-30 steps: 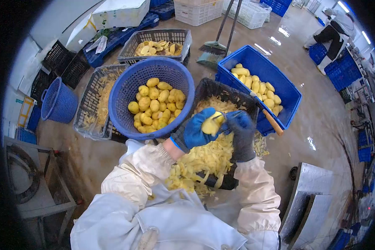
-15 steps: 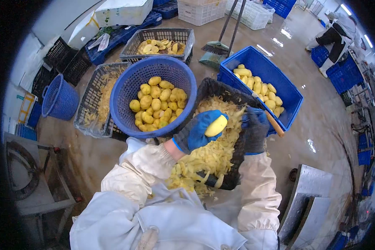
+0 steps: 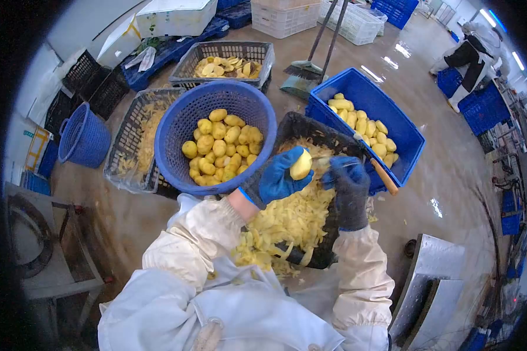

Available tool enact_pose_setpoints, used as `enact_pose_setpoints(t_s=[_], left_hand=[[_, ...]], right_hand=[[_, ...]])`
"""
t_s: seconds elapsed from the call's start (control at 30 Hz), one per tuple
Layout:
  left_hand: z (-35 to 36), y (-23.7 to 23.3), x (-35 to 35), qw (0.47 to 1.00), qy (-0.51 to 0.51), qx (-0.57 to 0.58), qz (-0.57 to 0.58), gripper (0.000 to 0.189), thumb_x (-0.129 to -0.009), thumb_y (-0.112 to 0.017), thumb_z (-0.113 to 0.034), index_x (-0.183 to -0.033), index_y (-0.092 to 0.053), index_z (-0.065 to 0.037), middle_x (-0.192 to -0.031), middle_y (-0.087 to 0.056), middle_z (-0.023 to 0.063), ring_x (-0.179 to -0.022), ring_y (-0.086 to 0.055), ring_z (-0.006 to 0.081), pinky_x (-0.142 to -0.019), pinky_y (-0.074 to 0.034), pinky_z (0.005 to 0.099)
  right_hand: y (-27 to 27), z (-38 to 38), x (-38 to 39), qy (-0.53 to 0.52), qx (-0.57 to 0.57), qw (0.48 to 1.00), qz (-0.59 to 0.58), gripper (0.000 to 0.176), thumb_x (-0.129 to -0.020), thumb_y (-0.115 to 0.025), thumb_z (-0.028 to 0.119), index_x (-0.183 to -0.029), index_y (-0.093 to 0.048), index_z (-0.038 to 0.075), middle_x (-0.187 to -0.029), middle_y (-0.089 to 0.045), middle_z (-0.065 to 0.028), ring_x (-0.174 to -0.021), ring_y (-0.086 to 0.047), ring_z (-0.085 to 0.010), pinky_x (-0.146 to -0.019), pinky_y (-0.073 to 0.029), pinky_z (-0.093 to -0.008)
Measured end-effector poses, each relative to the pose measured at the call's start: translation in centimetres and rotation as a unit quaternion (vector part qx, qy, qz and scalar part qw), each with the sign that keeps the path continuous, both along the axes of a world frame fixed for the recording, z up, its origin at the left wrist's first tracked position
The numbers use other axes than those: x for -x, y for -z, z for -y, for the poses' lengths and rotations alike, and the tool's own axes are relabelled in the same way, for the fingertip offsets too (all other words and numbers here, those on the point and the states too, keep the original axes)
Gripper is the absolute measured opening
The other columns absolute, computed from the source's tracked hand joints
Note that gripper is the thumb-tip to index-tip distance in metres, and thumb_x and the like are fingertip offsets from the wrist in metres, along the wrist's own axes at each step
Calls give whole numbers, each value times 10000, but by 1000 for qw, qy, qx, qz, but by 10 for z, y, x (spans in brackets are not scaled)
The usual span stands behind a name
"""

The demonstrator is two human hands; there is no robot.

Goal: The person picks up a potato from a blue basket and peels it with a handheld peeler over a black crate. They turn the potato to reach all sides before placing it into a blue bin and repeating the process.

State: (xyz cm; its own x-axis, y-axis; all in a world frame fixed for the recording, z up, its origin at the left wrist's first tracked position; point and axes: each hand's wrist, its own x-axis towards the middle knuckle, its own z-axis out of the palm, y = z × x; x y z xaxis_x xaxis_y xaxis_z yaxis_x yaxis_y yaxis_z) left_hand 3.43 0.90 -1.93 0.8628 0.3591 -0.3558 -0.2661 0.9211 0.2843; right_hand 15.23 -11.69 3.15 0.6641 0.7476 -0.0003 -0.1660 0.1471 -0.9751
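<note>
My left hand [image 3: 275,180], in a blue and grey glove, is closed round a pale peeled potato [image 3: 301,165]. Just right of it, my right hand [image 3: 348,190] has its gloved fingers curled round a thin tool, too blurred to make out. Both are above a black crate [image 3: 332,227] full of peelings [image 3: 295,217]. To the left stands a round blue basket [image 3: 178,120] of yellow potatoes [image 3: 219,140]. A blue bin [image 3: 407,134] with peeled potatoes [image 3: 366,126] stands at the right, and a wooden handle [image 3: 385,175] lies against its near edge.
Crates of peelings [image 3: 118,136] and potato pieces [image 3: 187,60] stand beyond the round basket. Farther left is another blue basket [image 3: 85,137]. A broom and dustpan [image 3: 301,79] stand behind the bin. A person [image 3: 471,55] is at the far right. Metal plates [image 3: 433,263] lie at the lower right.
My right hand has moved left and inward, closer to the potato. The potato in my left hand has turned more upright, and that hand has shifted slightly.
</note>
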Motion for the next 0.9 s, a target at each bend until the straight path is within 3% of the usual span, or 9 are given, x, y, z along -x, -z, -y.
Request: enact_pose_setpoints(t_s=[0.03,0.1,0.2,0.47,0.53,0.63,0.7,0.77,0.9], left_hand=[[-1,0,1,1000,-1,1,-1,379,-911,-530,-358,-1084,-545,-22,-935,-612,110,-794,-622,235,-676,-556,346],[-4,-3,6,991,80,66,86,370,-911,-529,-349,-1080,-536,-20,-944,-607,140,-827,-620,271,-701,-560,372],[-9,22,2,978,90,117,145,363,-918,-515,-337,-1075,-519,-10,-970,-596,170,-872,-612,295,-722,-556,406],[-6,14,3,987,1,106,121,310,-926,-500,-320,-1066,-519,-44,-983,-598,148,-874,-611,298,-748,-543,448],[-7,12,11,994,44,33,92,290,-922,-508,-321,-1041,-531,-57,-960,-603,130,-867,-612,288,-750,-541,460],[-12,17,7,994,-5,70,85,278,-915,-521,-314,-1034,-541,-64,-929,-605,110,-850,-613,269,-752,-538,466],[-11,16,2,991,24,106,83,276,-911,-528,-315,-1038,-544,-71,-921,-605,97,-845,-612,258,-753,-536,468],[-8,16,3,985,52,144,82,273,-907,-534,-316,-1042,-548,-78,-913,-604,84,-840,-611,248,-754,-535,469],[-6,11,7,999,-7,6,47,247,-913,-532,-278,-1081,-533,-97,-932,-598,67,-862,-608,228,-738,-543,397]], right_hand=[[5,0,11,-1,1,1000,-1,114,-842,-651,147,-870,-605,47,-756,-626,-25,-609,-581,-116,-556,-461,-244],[20,-2,26,-64,18,963,260,130,-813,-676,66,-905,-608,4,-765,-635,-53,-651,-584,-81,-584,-455,-207],[28,-6,26,-50,6,947,318,128,-781,-712,115,-863,-642,45,-784,-648,-35,-688,-613,-97,-608,-468,-233],[26,-10,-2,0,11,992,126,122,-783,-692,77,-858,-621,11,-771,-634,-30,-634,-579,-104,-579,-450,-226],[56,-13,-48,135,-115,983,50,95,-794,-671,48,-859,-615,8,-780,-626,-31,-640,-567,-102,-578,-448,-229],[27,-11,-13,38,-84,988,122,119,-802,-645,7,-907,-591,-11,-765,-616,-66,-650,-576,-121,-589,-467,-223],[22,-12,29,-55,-12,952,302,136,-819,-654,75,-912,-584,4,-784,-622,-68,-649,-588,-143,-589,-488,-256],[28,-14,9,1,-28,998,61,117,-823,-661,94,-903,-610,26,-802,-626,-48,-687,-575,-110,-630,-468,-235],[32,-14,-33,117,-60,990,49,126,-824,-663,108,-904,-606,29,-789,-625,-40,-685,-572,-94,-606,-462,-220]])
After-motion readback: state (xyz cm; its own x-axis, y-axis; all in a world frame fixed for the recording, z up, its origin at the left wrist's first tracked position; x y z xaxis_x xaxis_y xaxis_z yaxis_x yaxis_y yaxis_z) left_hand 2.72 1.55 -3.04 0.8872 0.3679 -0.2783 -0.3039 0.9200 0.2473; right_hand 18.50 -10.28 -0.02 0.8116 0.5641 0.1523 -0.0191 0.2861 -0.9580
